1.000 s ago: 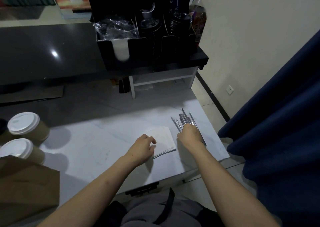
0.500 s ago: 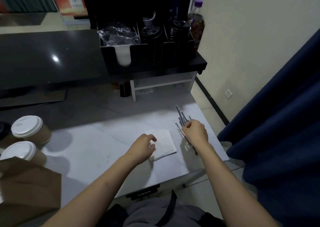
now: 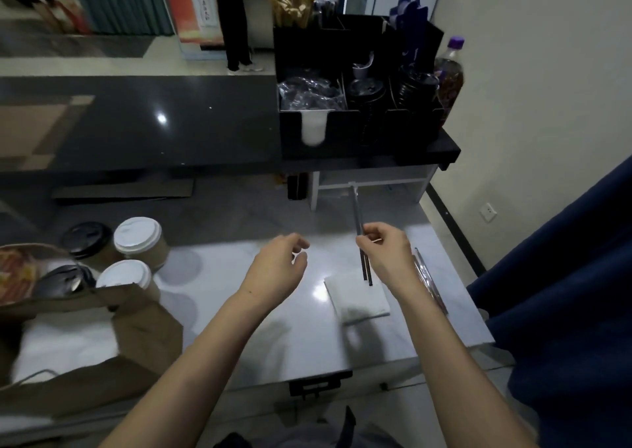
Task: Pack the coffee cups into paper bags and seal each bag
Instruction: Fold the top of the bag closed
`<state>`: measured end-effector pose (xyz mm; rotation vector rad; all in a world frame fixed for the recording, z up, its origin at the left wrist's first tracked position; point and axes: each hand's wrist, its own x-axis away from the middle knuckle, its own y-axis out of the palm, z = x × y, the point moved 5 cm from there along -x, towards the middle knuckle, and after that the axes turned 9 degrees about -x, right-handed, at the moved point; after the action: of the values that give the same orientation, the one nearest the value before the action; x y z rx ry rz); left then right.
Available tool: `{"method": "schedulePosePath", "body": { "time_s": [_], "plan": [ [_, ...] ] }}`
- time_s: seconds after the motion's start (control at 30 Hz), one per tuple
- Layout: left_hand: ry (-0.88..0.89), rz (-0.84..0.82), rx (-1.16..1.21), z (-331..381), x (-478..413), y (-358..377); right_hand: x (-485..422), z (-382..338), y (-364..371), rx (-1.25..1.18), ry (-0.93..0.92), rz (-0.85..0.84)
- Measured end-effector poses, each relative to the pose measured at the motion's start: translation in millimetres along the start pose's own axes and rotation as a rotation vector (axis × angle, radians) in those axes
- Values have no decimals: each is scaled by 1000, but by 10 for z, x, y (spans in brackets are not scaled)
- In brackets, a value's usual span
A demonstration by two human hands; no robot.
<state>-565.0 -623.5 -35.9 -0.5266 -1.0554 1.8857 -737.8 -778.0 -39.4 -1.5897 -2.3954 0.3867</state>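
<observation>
My right hand is raised above the white counter and pinches wrapped black straws that stand nearly upright. My left hand hovers beside it with loosely curled fingers and holds nothing. Below the straws lies a stack of white napkins. At the left stand two white-lidded paper cups and two black-lidded cups. A brown paper bag lies open at the lower left.
More wrapped straws lie by the counter's right edge. A black organiser with lids and cups stands on the dark bar behind, with a bottle beside it. A dark blue curtain hangs at the right.
My right hand has lifted straws off the pile and raised them above the napkins. My left hand has come up off the napkins. The view has tilted up and left, so more cups show.
</observation>
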Motion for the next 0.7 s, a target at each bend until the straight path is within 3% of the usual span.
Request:
{"method": "schedulePosePath", "body": {
  "time_s": [0.4, 0.7],
  "plan": [
    [81, 206, -52, -227, 682, -1700, 740, -1315, 1176, -230, -150, -149],
    [76, 271, -69, -992, 1266, -2581, 1433, -1959, 2020, -314, -197, -218]
  ]
}}
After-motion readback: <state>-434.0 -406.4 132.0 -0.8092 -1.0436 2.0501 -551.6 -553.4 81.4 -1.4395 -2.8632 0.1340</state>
